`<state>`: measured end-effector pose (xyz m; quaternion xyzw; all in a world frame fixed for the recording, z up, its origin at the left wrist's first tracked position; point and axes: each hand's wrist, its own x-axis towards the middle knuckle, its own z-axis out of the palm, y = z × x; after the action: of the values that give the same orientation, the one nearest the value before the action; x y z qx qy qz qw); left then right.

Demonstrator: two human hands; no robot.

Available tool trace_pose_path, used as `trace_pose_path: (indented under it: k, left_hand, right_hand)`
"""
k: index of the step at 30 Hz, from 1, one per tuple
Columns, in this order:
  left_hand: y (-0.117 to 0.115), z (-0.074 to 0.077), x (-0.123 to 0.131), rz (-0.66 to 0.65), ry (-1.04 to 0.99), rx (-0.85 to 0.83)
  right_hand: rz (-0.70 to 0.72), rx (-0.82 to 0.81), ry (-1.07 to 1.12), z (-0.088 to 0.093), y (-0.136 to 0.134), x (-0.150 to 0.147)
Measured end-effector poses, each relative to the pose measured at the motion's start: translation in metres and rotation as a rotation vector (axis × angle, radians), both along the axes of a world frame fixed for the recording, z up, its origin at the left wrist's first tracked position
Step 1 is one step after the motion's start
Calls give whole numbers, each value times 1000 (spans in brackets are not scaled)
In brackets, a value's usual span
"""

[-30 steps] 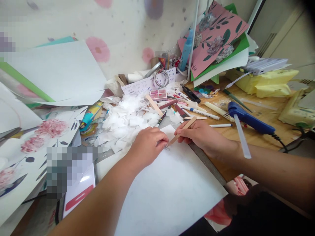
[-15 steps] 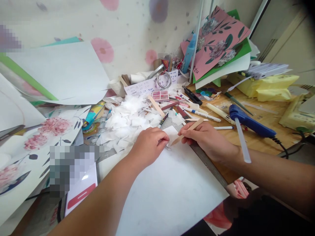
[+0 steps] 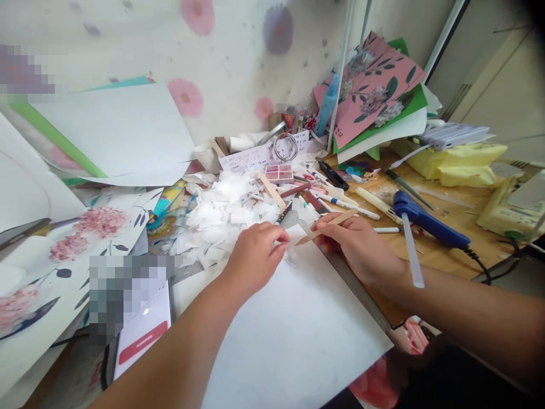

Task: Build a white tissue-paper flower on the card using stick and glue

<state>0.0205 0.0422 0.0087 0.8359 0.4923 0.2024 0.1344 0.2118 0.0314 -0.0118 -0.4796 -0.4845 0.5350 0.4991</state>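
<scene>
Right hand [image 3: 357, 247] has the wooden stick [image 3: 326, 226] pinched between thumb and fingers, held like a pen, its tip slanting down and left over the far edge of the white sheet [image 3: 293, 335]. Left hand [image 3: 253, 255] sits just beside that tip, fingers curled and pressed together; they seem to nip a small pale scrap, though it is too small to tell for sure. Both hands hover at the sheet's top corner, nearly meeting, the stick's tip between them.

Behind the left hand, a heap of white paper scraps [image 3: 221, 213] spreads across the desk [image 3: 451, 210]. A second wooden stick [image 3: 272, 190] lies on the heap, with a small pink palette [image 3: 279, 172] just past it. To the right, a scatter of pens [image 3: 349, 205], then a blue glue gun [image 3: 426, 221] lying on the desk with a clear glue rod [image 3: 412, 250] sticking out toward the viewer. A metal ruler [image 3: 353, 287] runs along the sheet's right edge, under the right wrist.

At the far left, flower paintings [image 3: 80, 238] lie flat; a pink floral card [image 3: 374, 85] leans at the back. Near the left forearm rests a phone [image 3: 142, 335] with a red bar on its screen.
</scene>
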Motion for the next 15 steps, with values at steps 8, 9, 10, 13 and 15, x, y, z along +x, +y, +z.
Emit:
trace_pose_path:
  k: [8, 9, 10, 13, 15]
  left_hand:
    - [1, 36, -46, 413, 20, 182]
    - [2, 36, -47, 414, 44, 170]
    - [2, 35, -47, 400, 65, 154]
    - [0, 31, -40, 329, 90, 114]
    - [-2, 29, -36, 291, 86, 99]
  right_hand:
    - [-98, 118, -40, -6, 2, 0]
    - [-101, 117, -66, -5, 0, -1]
    - [-86, 133, -105, -1, -4, -2]
    - [139, 331, -311, 19, -31, -7]
    - [417, 543, -448, 37, -55, -11]
